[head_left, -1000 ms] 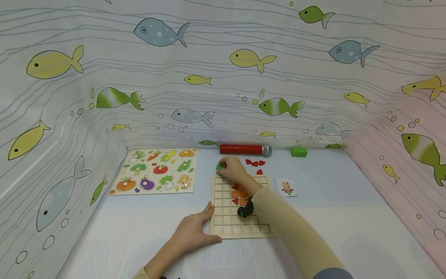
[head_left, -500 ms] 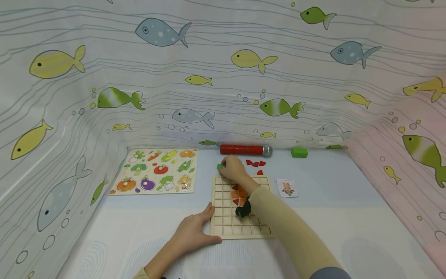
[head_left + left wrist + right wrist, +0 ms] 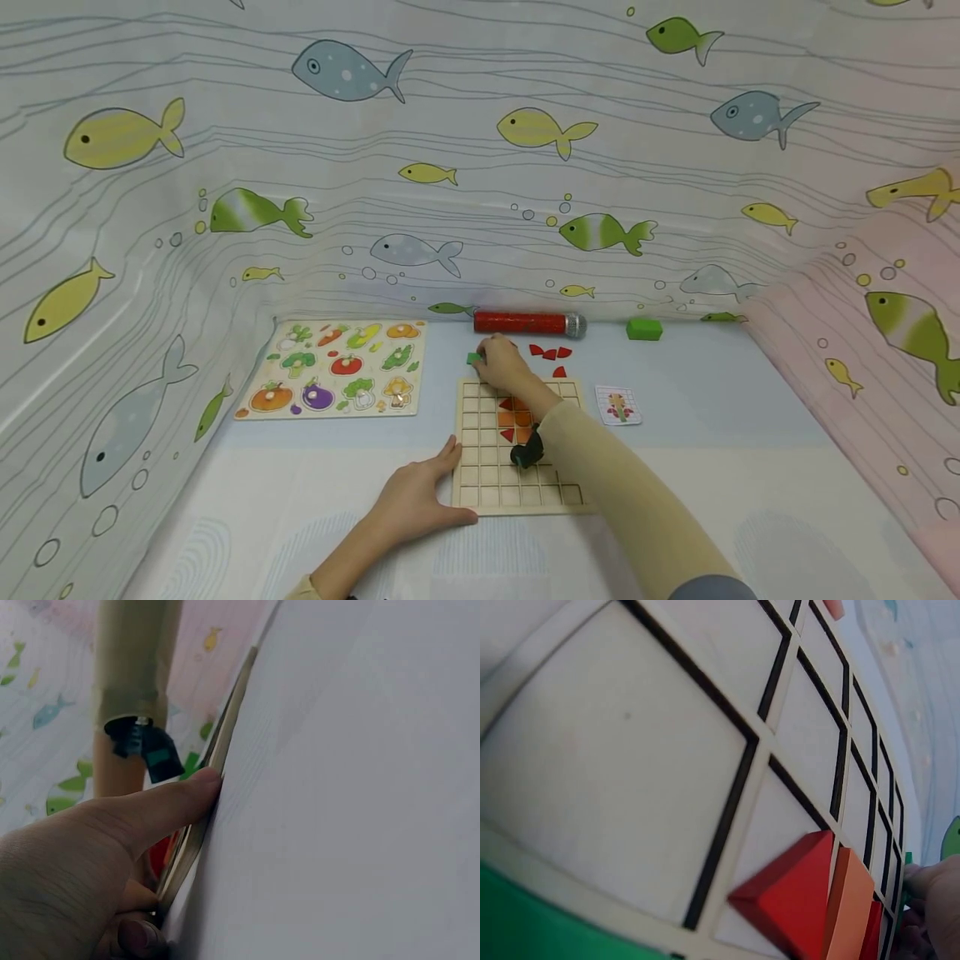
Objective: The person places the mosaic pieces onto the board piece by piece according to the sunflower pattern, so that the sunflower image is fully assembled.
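Observation:
A light wooden grid board point(image 3: 490, 476) lies in the head view with red and orange pieces point(image 3: 506, 419) set in several of its cells. At the board's near left corner, my left hand point(image 3: 411, 497) rests with fingers along the left side and thumb along the near edge; the left wrist view shows the thumb point(image 3: 176, 802) on that edge. Just beyond the board's far edge, my right hand point(image 3: 501, 364) has its curled fingertips at a small green square piece point(image 3: 473, 358), seeming to pinch it. The hand partly hides the piece.
A vegetable puzzle board point(image 3: 330, 408) lies left. Behind are a red microphone point(image 3: 519, 322) and a green block point(image 3: 643, 329). Loose red pieces point(image 3: 549, 354) lie beyond the grid board, a picture card point(image 3: 618, 405) right of it. A dark wrist device point(image 3: 527, 451) hangs over the board.
My right hand has shifted slightly right, uncovering more of the green piece, which stays in about the same place. The left hand keeps its place at the board's corner.

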Available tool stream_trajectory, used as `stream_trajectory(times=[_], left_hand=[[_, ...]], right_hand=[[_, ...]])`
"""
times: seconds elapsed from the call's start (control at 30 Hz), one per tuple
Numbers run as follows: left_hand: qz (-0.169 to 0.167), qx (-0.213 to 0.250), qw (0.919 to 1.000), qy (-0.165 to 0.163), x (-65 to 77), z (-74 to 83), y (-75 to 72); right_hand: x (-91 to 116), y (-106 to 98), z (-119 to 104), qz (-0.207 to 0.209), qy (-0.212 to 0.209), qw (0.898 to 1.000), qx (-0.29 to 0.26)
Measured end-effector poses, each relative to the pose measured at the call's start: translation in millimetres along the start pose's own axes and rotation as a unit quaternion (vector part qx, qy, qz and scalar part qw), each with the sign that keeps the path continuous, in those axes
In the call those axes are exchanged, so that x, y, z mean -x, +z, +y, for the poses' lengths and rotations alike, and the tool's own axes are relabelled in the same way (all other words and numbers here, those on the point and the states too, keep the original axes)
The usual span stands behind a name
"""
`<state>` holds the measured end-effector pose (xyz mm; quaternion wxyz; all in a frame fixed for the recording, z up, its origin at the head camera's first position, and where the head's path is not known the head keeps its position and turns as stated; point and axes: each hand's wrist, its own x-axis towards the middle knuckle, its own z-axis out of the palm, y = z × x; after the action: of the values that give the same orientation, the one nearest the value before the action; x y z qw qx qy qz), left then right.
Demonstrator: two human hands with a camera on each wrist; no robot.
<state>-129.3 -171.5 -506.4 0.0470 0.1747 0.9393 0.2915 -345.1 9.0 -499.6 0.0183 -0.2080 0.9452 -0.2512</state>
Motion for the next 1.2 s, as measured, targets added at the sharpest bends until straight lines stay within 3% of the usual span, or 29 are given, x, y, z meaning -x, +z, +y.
stream_trajectory(times=[0.4,0.63,1.0,1.2], left_hand=[[0.002,-0.002,1.0000,0.001,1.8,0.7,1.1],[0.003,0.004,1.0000,0.000,1.5,1.6,0.5],[0.002,0.002,1.0000,-0.001,1.0,2.2,-1.8],[0.001,0.006,1.0000,-0.004,0.2,1.0,-1.7]], right_hand=[[6,-7,2,0.005,-0.019,0.999,-0.048],[19,-20,-1,0.016,-0.041,0.996,-0.080],[86,-41,3,0.086,-0.103,0.982,-0.135],[122,-47,9,0.099,-0.102,0.979,-0.145]])
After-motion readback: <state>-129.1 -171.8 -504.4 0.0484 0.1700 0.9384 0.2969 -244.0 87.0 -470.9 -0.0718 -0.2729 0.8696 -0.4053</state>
